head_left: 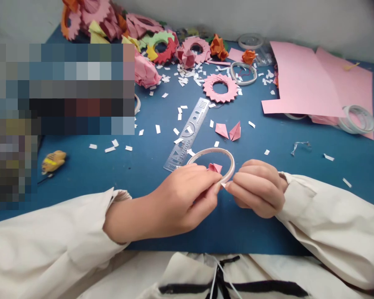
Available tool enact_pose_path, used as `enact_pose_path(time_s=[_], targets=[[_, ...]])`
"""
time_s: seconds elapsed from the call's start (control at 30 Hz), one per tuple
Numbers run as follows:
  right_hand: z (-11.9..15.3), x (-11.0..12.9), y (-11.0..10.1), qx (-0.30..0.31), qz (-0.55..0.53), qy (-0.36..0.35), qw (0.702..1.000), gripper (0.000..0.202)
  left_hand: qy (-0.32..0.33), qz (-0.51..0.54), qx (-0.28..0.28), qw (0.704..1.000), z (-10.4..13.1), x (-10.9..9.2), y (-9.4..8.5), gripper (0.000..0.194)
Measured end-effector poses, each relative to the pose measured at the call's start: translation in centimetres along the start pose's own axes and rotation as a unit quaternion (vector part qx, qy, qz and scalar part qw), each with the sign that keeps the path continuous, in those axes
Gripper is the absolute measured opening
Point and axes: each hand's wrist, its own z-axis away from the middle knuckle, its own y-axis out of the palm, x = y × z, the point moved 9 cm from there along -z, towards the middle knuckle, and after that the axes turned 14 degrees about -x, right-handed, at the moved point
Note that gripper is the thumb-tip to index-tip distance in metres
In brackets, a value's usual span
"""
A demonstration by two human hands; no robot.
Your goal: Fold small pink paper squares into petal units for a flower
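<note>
My left hand (187, 199) is closed around the near side of a thin roll of white double-sided tape (231, 160), held tilted above the table. Beside it, my right hand (260, 189) pinches the small white loose end of the tape (225, 185) at the roll's lower right edge. A pink folded paper piece (215, 167) shows through the ring, close to my left fingers; whether they touch it I cannot tell. Just beyond the roll lie two more pink folded pieces, one flat piece (222, 130) and one creased piece (235, 131).
A clear ruler (190, 131) lies behind my left hand. White paper scraps are scattered about the blue table (137, 174). A pink folded ring (220, 88), large pink sheets (308, 83), more tape rolls (358, 119) and coloured paper shapes lie further back. Pixelated blocks hide the left side.
</note>
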Motion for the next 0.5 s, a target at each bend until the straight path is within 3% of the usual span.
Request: enact_pose_path(time_s=[0.1,0.17,0.2,0.23,0.3,0.4,0.5], targets=[[-0.1,1.5,0.0,-0.006,-0.027,-0.033,0.999,0.016,-0.061,-0.001,-0.044,0.997,-0.7,1.3,-1.6,0.020],[0.0,3.5,-0.7,-0.046,-0.074,-0.107,0.990,0.020,-0.132,-0.046,-0.136,0.981,-1.1,3.1,-4.1,0.021],[0.0,4.0,-0.9,-0.058,-0.081,-0.125,0.987,0.021,-0.139,-0.065,-0.183,0.971,-1.3,3.5,-5.3,0.022],[0.0,4.0,-0.8,-0.049,-0.072,-0.127,0.988,0.018,-0.129,-0.082,-0.189,0.970,-1.5,3.7,-5.7,0.022],[-0.2,2.5,0.0,-0.005,-0.011,-0.078,0.997,0.006,-0.062,-0.139,-0.142,0.978,-2.0,3.6,-4.9,0.022],[-0.1,0.5,0.8,0.065,0.053,-0.032,0.996,0.012,0.047,-0.279,-0.061,0.957,-1.9,4.0,-2.6,0.025],[0.3,-0.2,1.2,0.115,0.057,-0.005,0.992,0.022,0.062,-0.365,0.003,0.929,-1.5,5.6,-1.1,0.025]])
